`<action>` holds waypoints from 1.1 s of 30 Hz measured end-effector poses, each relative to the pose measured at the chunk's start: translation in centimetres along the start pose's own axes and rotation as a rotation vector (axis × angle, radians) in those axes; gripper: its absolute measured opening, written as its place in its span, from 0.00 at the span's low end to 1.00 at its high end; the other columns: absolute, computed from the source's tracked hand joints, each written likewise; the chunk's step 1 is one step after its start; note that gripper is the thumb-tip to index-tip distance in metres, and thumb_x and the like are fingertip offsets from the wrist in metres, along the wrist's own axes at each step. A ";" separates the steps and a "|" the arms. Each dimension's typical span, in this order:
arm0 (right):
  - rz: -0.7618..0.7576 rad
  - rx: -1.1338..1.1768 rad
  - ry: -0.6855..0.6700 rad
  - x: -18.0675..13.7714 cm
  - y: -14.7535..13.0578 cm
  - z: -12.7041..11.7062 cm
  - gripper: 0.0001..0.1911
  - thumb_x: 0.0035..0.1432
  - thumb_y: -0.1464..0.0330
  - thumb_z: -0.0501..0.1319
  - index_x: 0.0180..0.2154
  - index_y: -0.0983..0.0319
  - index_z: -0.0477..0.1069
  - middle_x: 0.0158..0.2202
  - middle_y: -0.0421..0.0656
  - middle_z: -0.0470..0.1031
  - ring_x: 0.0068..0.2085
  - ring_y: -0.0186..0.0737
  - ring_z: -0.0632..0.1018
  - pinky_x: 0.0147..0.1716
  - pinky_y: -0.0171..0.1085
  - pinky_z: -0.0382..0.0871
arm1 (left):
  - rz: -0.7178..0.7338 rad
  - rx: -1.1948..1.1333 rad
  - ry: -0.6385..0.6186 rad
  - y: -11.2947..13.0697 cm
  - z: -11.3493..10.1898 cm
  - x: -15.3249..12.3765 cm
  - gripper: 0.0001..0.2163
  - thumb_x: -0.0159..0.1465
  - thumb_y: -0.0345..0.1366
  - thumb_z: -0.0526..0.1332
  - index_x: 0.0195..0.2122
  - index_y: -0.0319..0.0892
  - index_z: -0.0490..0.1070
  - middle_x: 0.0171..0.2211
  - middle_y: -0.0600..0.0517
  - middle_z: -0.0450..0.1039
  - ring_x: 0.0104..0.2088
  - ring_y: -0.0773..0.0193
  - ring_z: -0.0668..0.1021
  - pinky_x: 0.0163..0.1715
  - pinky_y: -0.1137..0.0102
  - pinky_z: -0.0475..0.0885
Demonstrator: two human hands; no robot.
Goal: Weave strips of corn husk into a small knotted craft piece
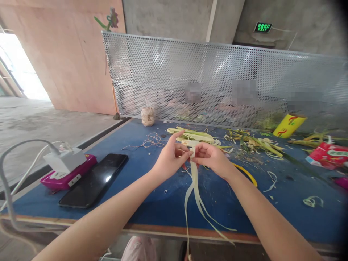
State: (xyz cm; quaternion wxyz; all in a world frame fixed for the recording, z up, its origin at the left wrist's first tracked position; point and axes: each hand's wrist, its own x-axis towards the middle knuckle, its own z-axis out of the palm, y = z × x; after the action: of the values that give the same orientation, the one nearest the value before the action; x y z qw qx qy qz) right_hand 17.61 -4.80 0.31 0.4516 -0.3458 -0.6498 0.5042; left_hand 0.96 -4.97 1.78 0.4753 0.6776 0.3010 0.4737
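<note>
Left hand point(174, 156) and right hand point(213, 159): each grip is closed on the pale strips point(194, 174), thumb against fingers, above the desk point(152, 206). Fingers cover part of the strips' upper section; the loose ends trail past the near edge.

Labels, located relative to the strips:
- High, right: green sign point(262, 27), reading "EXIT" below Chinese characters.
- Farther back, right: yellow cylinder point(288, 127), red markings, print illegible.
- Right: red carton point(323, 156), cut off by the frame, lettering unreadable.
- Beyond: perforated screen point(168, 65); people behind it are indistinct.
</note>
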 end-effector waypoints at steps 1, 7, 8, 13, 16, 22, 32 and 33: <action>0.003 -0.006 -0.001 0.0 -0.1 0.0 0.13 0.43 0.68 0.66 0.29 0.60 0.62 0.25 0.35 0.67 0.26 0.32 0.71 0.27 0.35 0.68 | 0.000 0.001 0.005 0.0 0.0 0.0 0.31 0.54 0.33 0.62 0.56 0.42 0.48 0.26 0.55 0.67 0.21 0.68 0.72 0.16 0.74 0.70; -0.053 -0.143 0.076 0.0 -0.2 0.1 0.09 0.48 0.63 0.63 0.29 0.59 0.64 0.27 0.37 0.66 0.26 0.32 0.69 0.23 0.32 0.63 | 0.007 0.015 0.026 -0.1 -0.1 0.1 0.29 0.53 0.33 0.62 0.54 0.42 0.51 0.23 0.57 0.65 0.19 0.71 0.70 0.16 0.74 0.70; -0.068 -0.182 0.088 0.0 -0.2 0.1 0.09 0.49 0.62 0.62 0.29 0.59 0.64 0.27 0.38 0.66 0.26 0.32 0.68 0.22 0.32 0.63 | 0.010 0.018 0.020 -0.2 -0.1 0.1 0.29 0.53 0.33 0.62 0.54 0.42 0.51 0.23 0.57 0.65 0.19 0.70 0.70 0.16 0.74 0.70; -0.124 -0.318 0.045 -0.2 -0.4 0.1 0.09 0.54 0.62 0.58 0.27 0.59 0.63 0.24 0.37 0.64 0.23 0.31 0.66 0.23 0.32 0.61 | -0.017 -0.007 -0.010 -0.1 0.0 0.2 0.28 0.54 0.32 0.62 0.54 0.41 0.51 0.23 0.57 0.65 0.20 0.70 0.70 0.16 0.74 0.70; -0.110 -0.305 0.036 -0.2 -0.5 -0.1 0.09 0.55 0.62 0.57 0.27 0.59 0.62 0.23 0.36 0.65 0.22 0.31 0.66 0.22 0.32 0.61 | -0.053 -0.050 0.015 0.2 -0.1 0.3 0.27 0.54 0.32 0.62 0.53 0.40 0.52 0.23 0.57 0.65 0.20 0.70 0.71 0.15 0.74 0.69; -0.038 -0.191 -0.017 -0.1 -0.4 -0.1 0.12 0.52 0.60 0.60 0.26 0.61 0.64 0.21 0.37 0.67 0.22 0.30 0.67 0.22 0.32 0.62 | -0.035 -0.037 0.033 0.1 -0.2 0.2 0.28 0.53 0.32 0.62 0.53 0.40 0.53 0.22 0.58 0.65 0.20 0.70 0.71 0.15 0.75 0.68; 0.014 -0.233 0.010 -0.2 -0.3 0.0 0.14 0.52 0.59 0.59 0.24 0.62 0.61 0.19 0.35 0.63 0.20 0.28 0.65 0.20 0.30 0.60 | -0.026 -0.048 -0.015 0.3 0.3 0.0 0.27 0.54 0.30 0.60 0.54 0.38 0.53 0.22 0.57 0.66 0.20 0.70 0.71 0.16 0.75 0.69; 0.015 -0.228 0.004 -0.2 -0.2 -0.1 0.14 0.52 0.59 0.59 0.24 0.62 0.61 0.19 0.35 0.63 0.20 0.28 0.65 0.20 0.30 0.60 | -0.023 -0.076 -0.018 0.3 0.3 0.0 0.27 0.54 0.30 0.60 0.54 0.38 0.53 0.22 0.57 0.66 0.20 0.70 0.71 0.16 0.75 0.69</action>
State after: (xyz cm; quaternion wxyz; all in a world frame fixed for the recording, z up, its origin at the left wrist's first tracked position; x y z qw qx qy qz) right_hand 17.71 -4.98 0.51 0.4067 -0.4007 -0.6994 0.4300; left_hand 1.22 -5.19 1.98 0.5088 0.6597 0.2864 0.4731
